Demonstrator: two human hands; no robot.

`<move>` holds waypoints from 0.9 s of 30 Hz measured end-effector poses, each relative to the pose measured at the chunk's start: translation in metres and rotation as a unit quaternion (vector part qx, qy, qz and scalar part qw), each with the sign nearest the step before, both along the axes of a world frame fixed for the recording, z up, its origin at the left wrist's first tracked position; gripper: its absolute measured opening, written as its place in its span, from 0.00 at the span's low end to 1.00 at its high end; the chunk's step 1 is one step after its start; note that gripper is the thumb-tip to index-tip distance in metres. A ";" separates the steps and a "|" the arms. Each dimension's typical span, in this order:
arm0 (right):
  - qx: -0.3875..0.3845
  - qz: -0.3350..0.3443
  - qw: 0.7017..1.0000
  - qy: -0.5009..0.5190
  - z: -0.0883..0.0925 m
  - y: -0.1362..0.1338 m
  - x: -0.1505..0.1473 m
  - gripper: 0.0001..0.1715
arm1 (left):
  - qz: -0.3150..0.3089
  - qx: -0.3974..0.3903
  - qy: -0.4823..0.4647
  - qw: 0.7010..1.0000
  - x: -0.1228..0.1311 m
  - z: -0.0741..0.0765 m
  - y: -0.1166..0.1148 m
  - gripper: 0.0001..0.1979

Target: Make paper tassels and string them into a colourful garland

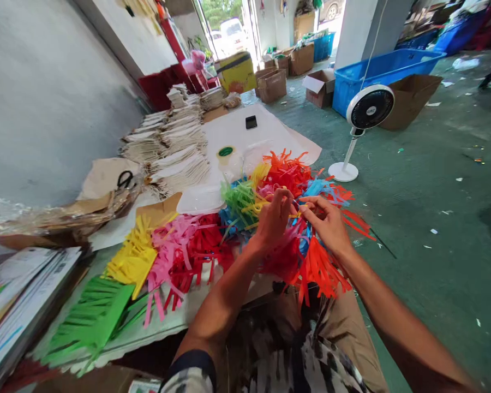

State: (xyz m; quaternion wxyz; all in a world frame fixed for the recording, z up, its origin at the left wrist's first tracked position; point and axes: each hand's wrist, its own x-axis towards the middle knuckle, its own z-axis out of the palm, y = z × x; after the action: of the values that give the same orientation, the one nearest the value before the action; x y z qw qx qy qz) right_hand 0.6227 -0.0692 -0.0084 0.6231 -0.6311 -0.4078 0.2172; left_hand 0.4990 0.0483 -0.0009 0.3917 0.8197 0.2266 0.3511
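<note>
My left hand (275, 215) and my right hand (326, 221) are close together over a heap of bright fringed paper tassels. A thin yellow strip (298, 212) shows between their fingertips. Both hands are closed in a pinch on the tassel material; the exact grip of the left is partly hidden by its own fingers. An orange-red tassel (319, 267) hangs below my right hand, over the lap. Red-orange fringe (286, 172), green fringe (239, 197) and light blue fringe (317, 187) bunch behind the hands.
Green (94, 311), yellow (133, 256) and pink fringed paper (172, 240) lies along the table's left. Beyond are a tape roll (225, 152), a phone (251, 122), stacked paper bundles (180, 164) and scissors (125, 179). A white fan (370, 109) stands right, before a blue tub (387, 65).
</note>
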 end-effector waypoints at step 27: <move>0.102 -0.034 0.975 0.195 -0.027 0.017 0.022 0.14 | -0.074 0.352 0.293 0.886 -0.129 0.014 0.075 0.11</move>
State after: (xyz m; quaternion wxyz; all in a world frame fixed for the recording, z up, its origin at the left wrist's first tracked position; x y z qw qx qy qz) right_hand 0.6449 -0.0521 -0.0349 0.7587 -0.5230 -0.2766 0.2726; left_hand 0.3704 0.1232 0.0129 0.0182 0.9837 0.1313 0.1214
